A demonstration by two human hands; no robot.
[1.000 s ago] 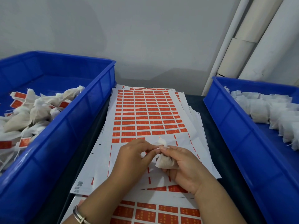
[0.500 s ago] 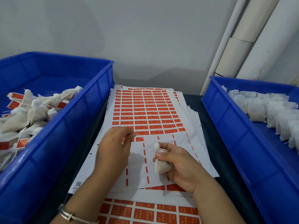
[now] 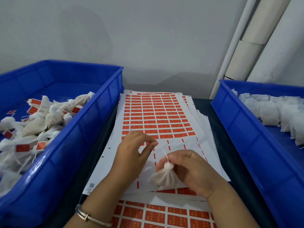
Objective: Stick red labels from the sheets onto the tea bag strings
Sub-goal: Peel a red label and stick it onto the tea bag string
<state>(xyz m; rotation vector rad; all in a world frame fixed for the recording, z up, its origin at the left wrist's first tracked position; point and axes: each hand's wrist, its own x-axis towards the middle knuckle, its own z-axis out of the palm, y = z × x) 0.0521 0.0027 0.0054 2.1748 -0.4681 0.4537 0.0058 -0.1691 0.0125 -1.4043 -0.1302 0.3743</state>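
Note:
My right hand [image 3: 194, 171] grips a white tea bag [image 3: 166, 177] by its gathered neck, low over the label sheets. Its thin string [image 3: 165, 154] sticks up and leans left. My left hand [image 3: 134, 152] hovers just left of the string, thumb and forefinger pinched together on what looks like a small red label [image 3: 147, 143], mostly hidden by the fingers. The top label sheet [image 3: 156, 116] lies between the bins; its far half holds rows of red labels and its near half is peeled bare.
A blue bin [image 3: 98, 122] on the left holds tea bags with red labels [image 3: 41, 122]. A blue bin [image 3: 238, 129] on the right holds plain tea bags [image 3: 271, 111]. Another label sheet [image 3: 156, 216] lies nearest me. White pipes [image 3: 246, 46] stand at the back right.
My left hand left the tea bag, reached to the row of labels, and now comes back pinched toward the string. My right hand turned the bag so the string points up.

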